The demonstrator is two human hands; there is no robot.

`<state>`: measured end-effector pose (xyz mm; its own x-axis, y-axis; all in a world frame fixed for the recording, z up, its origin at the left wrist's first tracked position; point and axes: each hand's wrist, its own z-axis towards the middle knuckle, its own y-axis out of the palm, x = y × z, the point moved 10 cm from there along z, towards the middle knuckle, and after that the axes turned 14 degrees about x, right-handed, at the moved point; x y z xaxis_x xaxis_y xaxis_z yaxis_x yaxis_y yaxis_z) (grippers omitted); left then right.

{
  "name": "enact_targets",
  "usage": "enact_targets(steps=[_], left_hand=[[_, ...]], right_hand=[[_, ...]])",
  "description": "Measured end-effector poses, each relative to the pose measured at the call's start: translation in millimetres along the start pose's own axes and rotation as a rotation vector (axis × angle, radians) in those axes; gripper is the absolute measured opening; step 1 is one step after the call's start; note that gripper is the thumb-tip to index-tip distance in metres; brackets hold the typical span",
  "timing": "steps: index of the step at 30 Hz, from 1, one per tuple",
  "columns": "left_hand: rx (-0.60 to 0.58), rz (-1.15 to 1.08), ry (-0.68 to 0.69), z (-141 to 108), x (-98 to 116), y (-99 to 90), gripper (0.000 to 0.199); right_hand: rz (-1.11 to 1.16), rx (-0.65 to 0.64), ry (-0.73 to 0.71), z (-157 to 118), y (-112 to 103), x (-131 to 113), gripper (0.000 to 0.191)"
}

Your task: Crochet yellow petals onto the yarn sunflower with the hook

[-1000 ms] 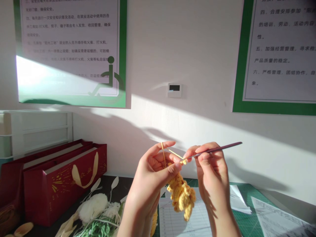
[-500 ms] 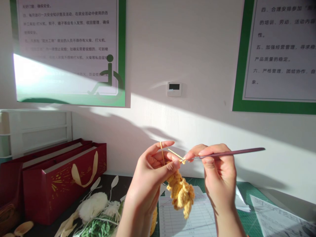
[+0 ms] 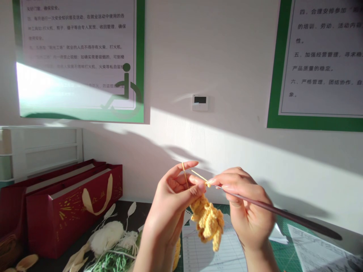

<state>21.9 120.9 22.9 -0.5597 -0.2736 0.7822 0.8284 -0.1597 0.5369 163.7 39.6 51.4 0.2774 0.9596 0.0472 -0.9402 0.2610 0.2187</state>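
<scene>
My left hand [image 3: 174,198] pinches the top of a yellow crochet piece [image 3: 209,223], which hangs below the thumb in curled, petal-like lobes. A strand of yellow yarn [image 3: 200,175] loops over the raised left index finger and runs to the stitches. My right hand [image 3: 249,204] is closed around a crochet hook [image 3: 272,208] with a dark handle and a thin metal shaft. The hook's tip meets the yarn beside the left thumb and is partly hidden there. The handle slants down to the right.
Printed sheets [image 3: 224,247] lie on a green cutting mat [image 3: 287,223]. At left are red gift bags [image 3: 76,204], a white pompom [image 3: 107,237], green yarn [image 3: 113,260] and a wooden spoon [image 3: 27,261]. Behind, the wall carries a thermostat [image 3: 200,102] and green-framed posters [image 3: 140,56].
My right hand has turned, so the hook's handle has swung from nearly level to sloping down to the right. The left hand and the crochet piece have barely shifted.
</scene>
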Motion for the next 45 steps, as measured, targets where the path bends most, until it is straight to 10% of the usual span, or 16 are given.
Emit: enact_targets(steps=[12,20,27,35,41,45], left_hand=[[-0.008,-0.070,-0.103,-2.4,-2.9,4.5,0.069],[-0.020,-0.077,-0.013,-7.3,2.6,9.6,0.060],[0.070,0.043,0.197,-12.6,21.4,0.6,0.076],[0.081,0.051,0.200,-14.4,25.7,-0.7,0.057],[0.019,0.022,0.166,-9.0,18.2,3.9,0.047],[-0.026,-0.010,0.104,-8.2,15.0,8.3,0.052]], right_hand=[[0.004,0.070,0.018,-11.8,2.5,9.8,0.039],[-0.014,0.209,0.399,-21.7,-1.8,44.2,0.005],[-0.001,0.191,0.095,-11.2,4.0,13.6,0.023],[0.126,0.367,0.454,-13.0,-7.5,36.0,0.012],[0.480,0.307,0.948,-35.3,27.8,73.2,0.030],[0.545,0.315,1.036,-42.1,35.7,78.3,0.025]])
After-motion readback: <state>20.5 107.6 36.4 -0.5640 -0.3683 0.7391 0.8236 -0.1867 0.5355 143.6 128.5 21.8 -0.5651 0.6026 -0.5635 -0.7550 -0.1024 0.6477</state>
